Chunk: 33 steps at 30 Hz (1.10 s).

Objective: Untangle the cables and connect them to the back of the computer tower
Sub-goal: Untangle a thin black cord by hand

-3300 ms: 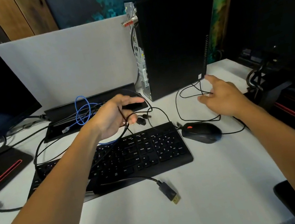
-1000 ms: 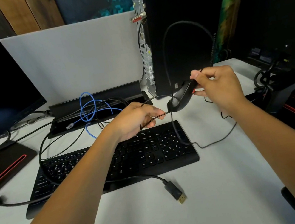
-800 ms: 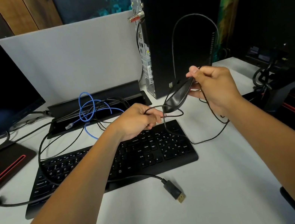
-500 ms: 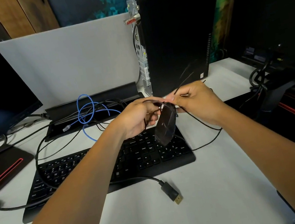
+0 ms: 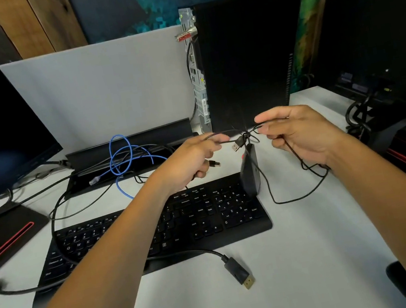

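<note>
Left hand (image 5: 192,159) and right hand (image 5: 298,134) pinch tangled cables (image 5: 244,134) (mouse (image 5: 250,172) dangling).

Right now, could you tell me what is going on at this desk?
A person is untangling thin black cables above the keyboard. The left hand and the right hand each pinch a strand on either side of a knot, from which the black mouse dangles by its cord, with a USB plug beside it. The computer tower stands behind; a blue cable and a display plug lie loose on the desk.
</note>
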### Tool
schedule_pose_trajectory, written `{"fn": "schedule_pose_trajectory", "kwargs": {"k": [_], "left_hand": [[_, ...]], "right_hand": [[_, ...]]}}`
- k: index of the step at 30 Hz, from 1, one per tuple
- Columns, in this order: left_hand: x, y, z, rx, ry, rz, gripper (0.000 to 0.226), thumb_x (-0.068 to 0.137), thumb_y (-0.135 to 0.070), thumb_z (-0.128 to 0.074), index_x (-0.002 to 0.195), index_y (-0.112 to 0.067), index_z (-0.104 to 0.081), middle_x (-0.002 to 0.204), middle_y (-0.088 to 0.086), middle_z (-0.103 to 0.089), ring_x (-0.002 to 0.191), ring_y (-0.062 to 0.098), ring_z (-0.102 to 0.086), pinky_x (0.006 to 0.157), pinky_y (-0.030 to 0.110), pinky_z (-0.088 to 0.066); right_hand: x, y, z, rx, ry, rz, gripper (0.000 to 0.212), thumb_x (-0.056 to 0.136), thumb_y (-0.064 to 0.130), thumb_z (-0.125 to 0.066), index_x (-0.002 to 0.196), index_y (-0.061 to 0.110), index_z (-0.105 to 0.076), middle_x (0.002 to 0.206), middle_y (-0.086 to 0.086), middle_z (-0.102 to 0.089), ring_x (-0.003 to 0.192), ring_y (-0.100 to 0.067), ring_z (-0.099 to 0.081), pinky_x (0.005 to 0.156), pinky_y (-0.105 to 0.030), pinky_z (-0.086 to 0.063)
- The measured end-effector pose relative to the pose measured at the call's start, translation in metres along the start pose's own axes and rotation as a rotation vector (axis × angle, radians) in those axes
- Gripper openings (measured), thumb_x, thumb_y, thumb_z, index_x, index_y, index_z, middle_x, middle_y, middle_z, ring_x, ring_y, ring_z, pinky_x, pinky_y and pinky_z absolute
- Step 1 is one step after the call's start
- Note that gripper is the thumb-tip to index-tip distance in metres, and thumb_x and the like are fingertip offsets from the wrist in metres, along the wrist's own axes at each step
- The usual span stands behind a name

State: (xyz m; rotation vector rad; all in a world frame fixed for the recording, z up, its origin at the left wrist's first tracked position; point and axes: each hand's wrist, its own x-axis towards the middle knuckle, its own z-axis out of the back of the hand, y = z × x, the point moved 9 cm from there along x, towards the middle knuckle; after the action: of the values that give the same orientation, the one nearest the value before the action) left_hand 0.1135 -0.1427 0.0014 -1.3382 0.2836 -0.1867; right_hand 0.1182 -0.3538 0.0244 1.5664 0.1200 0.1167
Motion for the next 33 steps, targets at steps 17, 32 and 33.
{"fn": "schedule_pose_trajectory", "kwargs": {"k": [17,32,33], "left_hand": [[0.000,-0.006,-0.011,0.333,-0.100,-0.190,0.021,0.105,-0.036,-0.051,0.107,-0.037,-0.072,0.077,0.010,-0.053,0.059,0.012,-0.048,0.051,0.021,-0.037],[-0.004,0.010,0.011,0.343,-0.126,0.020,0.034,0.097,-0.007,-0.038,0.095,-0.018,-0.070,0.080,0.013,-0.057,0.041,0.008,-0.036,0.042,0.022,-0.030],[-0.005,0.011,0.013,0.298,-0.134,0.026,0.032,0.097,-0.006,-0.037,0.094,-0.018,-0.067,0.075,0.012,-0.054,0.046,0.012,-0.039,0.043,0.023,-0.028]], "right_hand": [[-0.004,0.010,0.048,-0.316,-0.569,0.182,0.010,0.090,0.011,-0.071,0.096,0.018,-0.071,0.083,0.002,-0.070,0.073,-0.015,-0.066,0.066,-0.029,-0.052],[-0.032,-0.040,-0.091,-1.206,0.226,0.161,0.055,0.077,0.066,-0.075,0.089,0.012,-0.070,0.085,-0.010,-0.069,0.079,-0.025,-0.067,0.076,-0.044,-0.060],[-0.031,-0.040,-0.094,-1.118,0.212,0.213,0.035,0.087,0.049,-0.075,0.089,0.015,-0.068,0.081,-0.005,-0.067,0.074,-0.020,-0.066,0.075,-0.042,-0.060]]}}
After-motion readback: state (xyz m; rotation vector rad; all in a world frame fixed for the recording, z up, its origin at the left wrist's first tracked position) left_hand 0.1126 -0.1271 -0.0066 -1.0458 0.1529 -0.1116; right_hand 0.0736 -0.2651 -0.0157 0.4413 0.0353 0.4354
